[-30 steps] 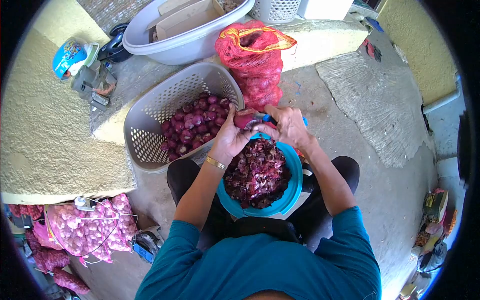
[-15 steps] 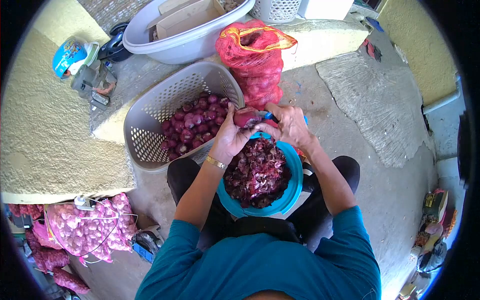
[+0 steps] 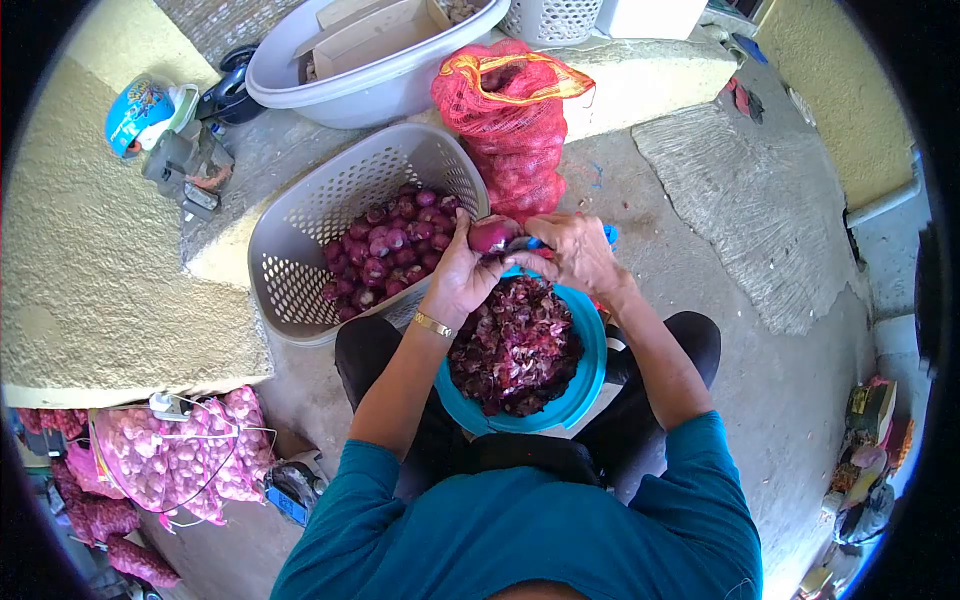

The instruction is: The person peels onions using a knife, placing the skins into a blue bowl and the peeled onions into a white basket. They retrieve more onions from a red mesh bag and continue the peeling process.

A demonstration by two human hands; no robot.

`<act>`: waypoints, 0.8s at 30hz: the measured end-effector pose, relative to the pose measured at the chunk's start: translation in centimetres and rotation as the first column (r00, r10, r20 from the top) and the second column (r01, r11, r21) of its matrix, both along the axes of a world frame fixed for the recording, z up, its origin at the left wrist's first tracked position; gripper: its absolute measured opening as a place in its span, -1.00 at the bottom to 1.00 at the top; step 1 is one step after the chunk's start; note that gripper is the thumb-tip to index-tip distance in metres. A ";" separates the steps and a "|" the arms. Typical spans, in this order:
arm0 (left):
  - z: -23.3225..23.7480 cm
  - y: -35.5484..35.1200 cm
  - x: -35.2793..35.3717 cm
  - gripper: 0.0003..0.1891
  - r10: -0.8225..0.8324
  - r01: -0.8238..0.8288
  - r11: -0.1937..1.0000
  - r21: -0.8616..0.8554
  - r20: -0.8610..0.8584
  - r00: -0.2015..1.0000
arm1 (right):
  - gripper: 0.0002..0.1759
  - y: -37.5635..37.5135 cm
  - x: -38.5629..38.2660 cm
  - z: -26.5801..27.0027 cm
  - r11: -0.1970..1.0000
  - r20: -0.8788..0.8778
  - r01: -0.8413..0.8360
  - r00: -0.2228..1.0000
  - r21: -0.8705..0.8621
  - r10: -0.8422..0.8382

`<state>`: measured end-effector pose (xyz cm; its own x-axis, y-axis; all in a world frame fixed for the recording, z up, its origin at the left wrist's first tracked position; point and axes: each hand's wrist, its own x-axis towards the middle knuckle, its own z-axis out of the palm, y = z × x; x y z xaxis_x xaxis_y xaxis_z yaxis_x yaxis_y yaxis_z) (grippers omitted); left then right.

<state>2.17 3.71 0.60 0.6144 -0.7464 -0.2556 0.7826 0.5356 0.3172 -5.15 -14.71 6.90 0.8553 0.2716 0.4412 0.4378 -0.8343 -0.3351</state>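
Note:
A red onion (image 3: 492, 234) is held in my left hand (image 3: 463, 275), above the far rim of a turquoise basin (image 3: 592, 350). My right hand (image 3: 580, 255) is closed round the blue handle of a knife (image 3: 533, 243), its blade against the onion's right side. Much of the blade is hidden by my fingers and the onion. Below my hands, the basin between my knees holds a heap of dark red onion skins (image 3: 515, 345). Left of my left hand stands a grey perforated basket (image 3: 300, 235) with many shiny red onions (image 3: 385, 245) inside.
A red mesh sack (image 3: 510, 150) of onions stands just beyond my hands. Behind it, a large grey tub (image 3: 370, 100) rests on a raised ledge. Mesh bags of pinkish bulbs (image 3: 180, 455) lie at lower left. A yellowish wall block (image 3: 110, 240) borders the left side.
The onion's surface now looks smoother and shinier, with the loose skin gone from its face. My right hand has shifted slightly, still gripping the knife.

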 end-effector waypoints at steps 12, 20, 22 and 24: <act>2.2 -0.6 -0.8 -0.33 -0.011 0.012 1.000 0.010 -0.013 1.000 | -0.56 0.0 0.1 0.0 0.995 0.011 0.097 0.995 0.024 -0.097; 0.7 -0.1 0.0 -0.35 0.000 -0.006 0.999 0.052 0.113 0.994 | -0.52 -0.6 -0.1 -0.2 0.983 -0.051 -0.167 0.985 -0.076 0.164; 1.3 -0.1 0.0 -0.37 -0.004 -0.002 0.999 0.051 0.105 0.994 | -0.52 -0.8 -0.3 0.0 0.983 -0.065 -0.166 0.985 -0.080 0.161; 1.9 0.0 -0.2 -0.38 -0.010 0.005 0.999 0.046 0.094 0.996 | -0.51 -0.8 -0.4 0.6 0.983 -0.082 -0.163 0.984 -0.087 0.156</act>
